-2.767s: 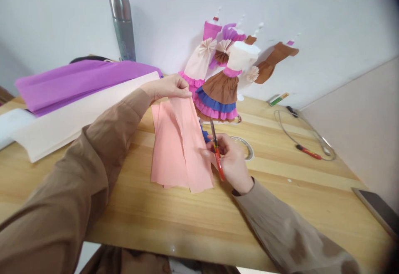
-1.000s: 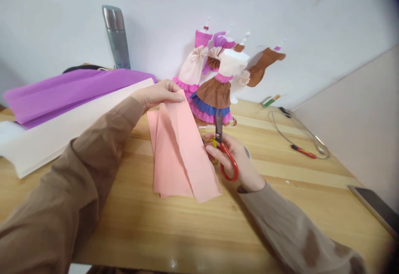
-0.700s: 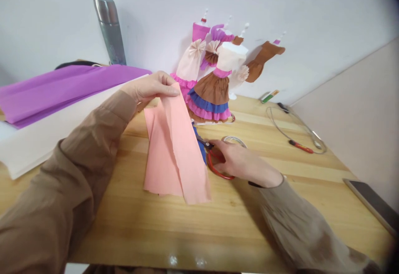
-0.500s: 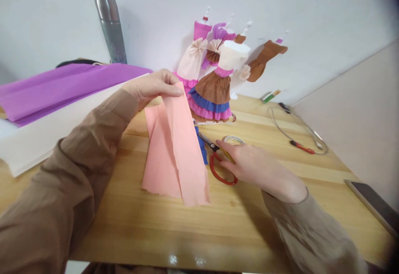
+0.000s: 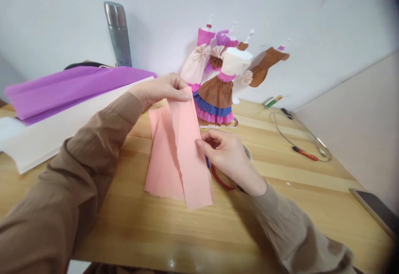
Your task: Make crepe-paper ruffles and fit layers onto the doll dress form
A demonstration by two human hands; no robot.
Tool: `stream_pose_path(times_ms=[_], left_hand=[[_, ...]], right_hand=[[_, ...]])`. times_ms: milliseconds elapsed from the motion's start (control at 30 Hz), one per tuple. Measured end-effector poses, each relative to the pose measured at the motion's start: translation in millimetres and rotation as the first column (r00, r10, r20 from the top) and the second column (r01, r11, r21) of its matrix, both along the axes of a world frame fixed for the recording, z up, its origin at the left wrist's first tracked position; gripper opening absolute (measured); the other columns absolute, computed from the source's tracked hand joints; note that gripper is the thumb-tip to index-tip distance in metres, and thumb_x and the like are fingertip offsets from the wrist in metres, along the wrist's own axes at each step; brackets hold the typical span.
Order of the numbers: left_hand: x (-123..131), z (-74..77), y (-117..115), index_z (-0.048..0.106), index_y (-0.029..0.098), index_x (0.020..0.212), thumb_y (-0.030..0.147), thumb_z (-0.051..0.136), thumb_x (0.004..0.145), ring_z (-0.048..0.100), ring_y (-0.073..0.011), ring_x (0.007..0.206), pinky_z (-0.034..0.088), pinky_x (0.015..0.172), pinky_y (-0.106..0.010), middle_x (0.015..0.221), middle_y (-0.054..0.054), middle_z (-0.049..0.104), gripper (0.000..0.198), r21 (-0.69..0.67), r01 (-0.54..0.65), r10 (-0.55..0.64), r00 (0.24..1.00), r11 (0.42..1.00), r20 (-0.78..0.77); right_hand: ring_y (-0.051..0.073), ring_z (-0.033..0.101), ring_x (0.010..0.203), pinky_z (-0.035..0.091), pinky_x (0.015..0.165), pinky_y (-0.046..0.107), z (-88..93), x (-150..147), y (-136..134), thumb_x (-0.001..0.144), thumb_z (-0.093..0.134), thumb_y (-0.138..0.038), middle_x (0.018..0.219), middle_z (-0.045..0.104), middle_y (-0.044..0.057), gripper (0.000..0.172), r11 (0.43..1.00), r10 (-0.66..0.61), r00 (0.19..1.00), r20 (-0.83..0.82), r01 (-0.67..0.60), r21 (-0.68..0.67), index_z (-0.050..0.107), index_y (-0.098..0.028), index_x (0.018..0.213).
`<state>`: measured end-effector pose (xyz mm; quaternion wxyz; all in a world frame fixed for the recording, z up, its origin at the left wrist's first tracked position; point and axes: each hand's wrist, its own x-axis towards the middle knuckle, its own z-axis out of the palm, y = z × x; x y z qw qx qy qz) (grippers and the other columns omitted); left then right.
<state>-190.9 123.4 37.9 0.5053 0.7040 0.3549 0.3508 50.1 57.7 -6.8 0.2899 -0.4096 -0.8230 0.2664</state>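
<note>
The top of a pink paper strip [image 5: 191, 166] is pinched between the thumb and fingers of the left hand [image 5: 166, 89], while its right edge is met lower down by the thumb and bent forefinger of the right hand [image 5: 229, 153]; whether the edge is truly gripped there cannot be told. The strip is hung slantwise between the two hands, its left edge ragged, and more pink layers [image 5: 160, 157] are spread behind it, below the left hand. Just below the right hand, a red handle loop [image 5: 222, 179] is partly hidden, and a sliver of blue material [image 5: 208, 161] is shown between that hand and the strip. A pale ring [image 5: 248, 152] is half covered behind the right hand. Beyond both hands, a figure in a tiered brown skirt [image 5: 216, 91] is stood in front of other dressed figures, one of them in a brown dress [image 5: 268, 64]. To the left of the left hand, a cream sheet [image 5: 77, 124] and a purple sheet [image 5: 75, 85] are laid, with a grey bottle [image 5: 120, 41] set behind them. Far right of the right hand, a looped cable [image 5: 277, 134] is lain on the wooden table [image 5: 149, 232], and nearer, a dark flat device [image 5: 375, 211] is placed.
</note>
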Motion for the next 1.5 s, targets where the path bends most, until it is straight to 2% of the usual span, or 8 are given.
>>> stream_pose_path(times_ms=[233, 467, 700, 833, 1000, 1200, 1333, 1500], left_hand=[[1.0, -4.1, -0.9, 0.072, 0.018, 0.061, 0.023, 0.073, 0.071, 0.059, -0.0127, 0.056, 0.045, 0.058, -0.026, 0.059, 0.000, 0.065, 0.011, 0.022, -0.044, 0.044, 0.999, 0.999, -0.007], [6.3, -0.2, -3.1, 0.075, 0.016, 0.063, 0.024, 0.070, 0.074, 0.054, -0.0110, 0.049, 0.042, 0.053, -0.024, 0.055, -0.002, 0.064, 0.014, -0.001, 0.109, -0.109, 0.992, 0.994, -0.068], [12.8, -6.0, -0.8, 0.071, 0.015, 0.063, 0.030, 0.069, 0.074, 0.053, -0.0100, 0.052, 0.041, 0.053, -0.023, 0.057, -0.002, 0.061, 0.019, 0.015, 0.148, -0.145, 0.980, 0.989, -0.139], [23.5, -8.3, 4.2, 0.073, 0.016, 0.090, 0.028, 0.069, 0.071, 0.061, -0.0137, 0.073, 0.047, 0.066, -0.024, 0.083, -0.004, 0.069, 0.022, 0.244, -0.044, 0.093, 0.977, 0.969, -0.193], [40.8, 13.4, -17.1, 0.069, 0.015, 0.082, 0.018, 0.059, 0.077, 0.060, -0.0144, 0.077, 0.046, 0.070, -0.026, 0.084, -0.004, 0.068, 0.012, 0.563, -0.317, 0.461, 0.877, 0.763, -0.131], [49.9, 28.3, -48.7, 0.047, 0.018, 0.043, 0.036, 0.054, 0.086, 0.043, -0.0088, 0.039, 0.031, 0.043, -0.025, 0.040, 0.000, 0.047, 0.047, 0.268, -0.143, 0.264, 0.828, 0.953, -0.495], [51.8, 17.2, -46.3, 0.055, 0.018, 0.050, 0.048, 0.060, 0.085, 0.052, -0.0109, 0.040, 0.039, 0.043, -0.023, 0.043, -0.002, 0.055, 0.046, -0.067, -0.059, 0.033, 0.944, 0.996, -0.329], [56.1, -3.4, -49.6, 0.047, 0.016, 0.048, 0.044, 0.075, 0.075, 0.043, -0.0062, 0.037, 0.028, 0.037, -0.018, 0.040, 0.001, 0.048, 0.048, -0.244, -0.097, 0.095, 0.995, 0.965, -0.019]], right_hand=[[0.013, 0.053, 0.058, 0.041, 0.054, 0.026, 3.3, 4.0, -2.0, 0.085, 0.056, -0.024, 0.064, 0.059, 0.000, 0.017, 0.996, 0.074, 0.995, -0.065, -0.077, -0.042, 0.059, -0.019, 0.069], [0.015, 0.058, 0.070, 0.047, 0.065, 0.030, 12.8, 2.8, -6.2, 0.088, 0.057, -0.016, 0.073, 0.060, 0.002, 0.014, 0.915, 0.266, 0.964, 0.002, -0.253, 0.313, 0.062, -0.019, 0.075], [0.020, 0.063, 0.093, 0.054, 0.079, 0.039, 13.3, 2.3, -5.2, 0.084, 0.061, -0.010, 0.121, 0.063, 0.012, 0.011, 0.799, 0.367, 0.930, 0.002, -0.316, 0.512, 0.064, -0.020, 0.080], [0.018, 0.067, 0.087, 0.054, 0.078, 0.036, 12.5, 0.4, -5.0, 0.084, 0.061, -0.010, 0.093, 0.071, 0.006, 0.013, 0.868, 0.325, 0.937, -0.131, -0.240, 0.435, 0.065, -0.021, 0.081], [0.017, 0.066, 0.082, 0.052, 0.068, 0.031, 10.5, 2.1, -1.6, 0.084, 0.062, -0.015, 0.089, 0.071, 0.004, 0.012, 0.957, 0.042, 0.936, -0.351, 0.064, 0.284, 0.066, -0.021, 0.075], [0.018, 0.066, 0.083, 0.052, 0.067, 0.032, 11.1, 6.4, 1.0, 0.083, 0.062, -0.015, 0.092, 0.072, 0.004, 0.012, 0.933, 0.000, 0.926, -0.377, 0.136, 0.334, 0.066, -0.022, 0.074], [0.017, 0.066, 0.084, 0.052, 0.069, 0.032, 11.0, 6.9, 0.3, 0.083, 0.062, -0.013, 0.092, 0.071, 0.005, 0.011, 0.920, 0.025, 0.940, -0.341, 0.111, 0.375, 0.066, -0.021, 0.076], [0.018, 0.066, 0.082, 0.052, 0.071, 0.033, 14.3, 7.0, -1.5, 0.084, 0.062, -0.015, 0.088, 0.071, 0.004, 0.012, 0.934, 0.017, 0.930, -0.367, 0.116, 0.338, 0.067, -0.022, 0.076]])
